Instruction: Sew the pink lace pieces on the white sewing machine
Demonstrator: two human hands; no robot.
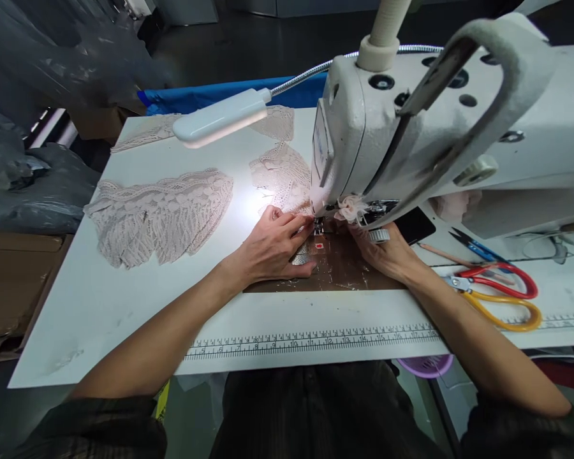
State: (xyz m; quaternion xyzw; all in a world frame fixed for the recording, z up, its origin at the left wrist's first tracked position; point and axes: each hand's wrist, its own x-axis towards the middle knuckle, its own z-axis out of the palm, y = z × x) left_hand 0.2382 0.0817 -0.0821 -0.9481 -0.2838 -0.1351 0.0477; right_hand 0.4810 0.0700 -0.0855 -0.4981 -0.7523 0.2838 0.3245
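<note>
My left hand [278,247] lies at the sewing machine's presser foot [318,225], its bent fingers pressing the near edge of a pale pink lace piece [287,175] and its thumb stretched out apart. That lace spreads over the table behind the fingers. On the other side of the needle is my right hand [385,252], fingers bent together and partly covered by the machine head [339,127]; what they hold is hidden. A ruffled pink fabric bit [351,208] sits on the machine just above them. Beneath both hands lies a shiny brown plate [349,271].
A lace stack [162,213] lies left on the white table [124,319], under a lamp [222,118]. To the right are red-and-yellow-handled scissors [497,293], blue-handled snips [476,245], a pencil [442,254] and a dark phone [415,225]. A ruler strip [310,341] follows the front edge.
</note>
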